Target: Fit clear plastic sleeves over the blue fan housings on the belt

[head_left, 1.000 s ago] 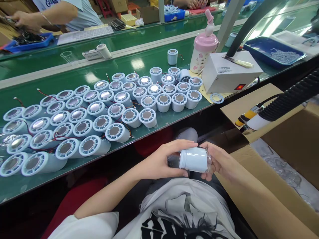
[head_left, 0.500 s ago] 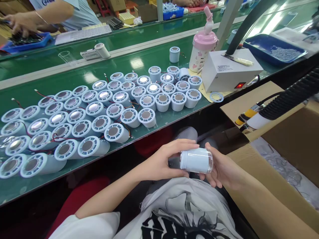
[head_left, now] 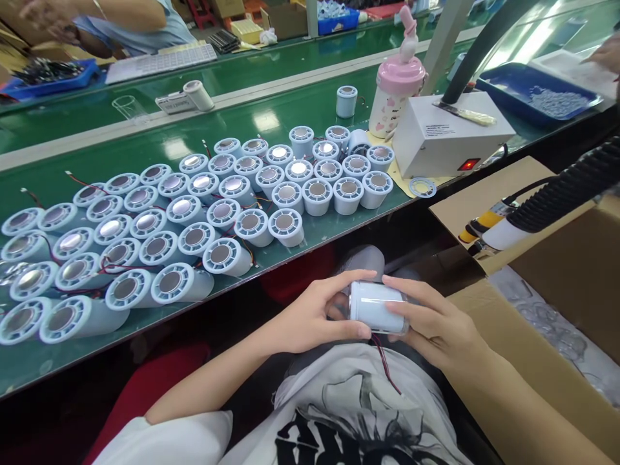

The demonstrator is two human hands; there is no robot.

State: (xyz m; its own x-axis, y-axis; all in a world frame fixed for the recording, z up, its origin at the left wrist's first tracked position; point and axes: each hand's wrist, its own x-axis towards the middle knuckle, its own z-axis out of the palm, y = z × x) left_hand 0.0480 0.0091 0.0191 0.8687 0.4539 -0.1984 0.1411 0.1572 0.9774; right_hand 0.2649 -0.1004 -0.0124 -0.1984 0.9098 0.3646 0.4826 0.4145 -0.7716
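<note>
Pale blue cylinder (head_left: 372, 306) on its side in your two hands, above your lap, nearer to you than the white box (head_left: 450, 139) and left of it. Your left hand (head_left: 314, 315) grasps the left end, thumb along the near side; your right hand (head_left: 444, 330) curls its fingers over the right end, gripping too. Clear cover (head_left: 396, 325) visible at that right end; how far it is seated, cannot tell. Dark red wires (head_left: 384, 365) hang below the cylinder. Left of the white box: rows of similar cylinders (head_left: 204, 185) on the green bench (head_left: 271, 118), silvery discs showing, some leaning. Pink-lidded bottle (head_left: 398, 81) just left of the white box. Flat ring (head_left: 422, 188) by its near left corner. Blue tray (head_left: 504, 90) of small pale bits behind it, to the right. Carton (head_left: 576, 258) with clear plastic pieces (head_left: 557, 329) to its right, nearer to you.
</note>
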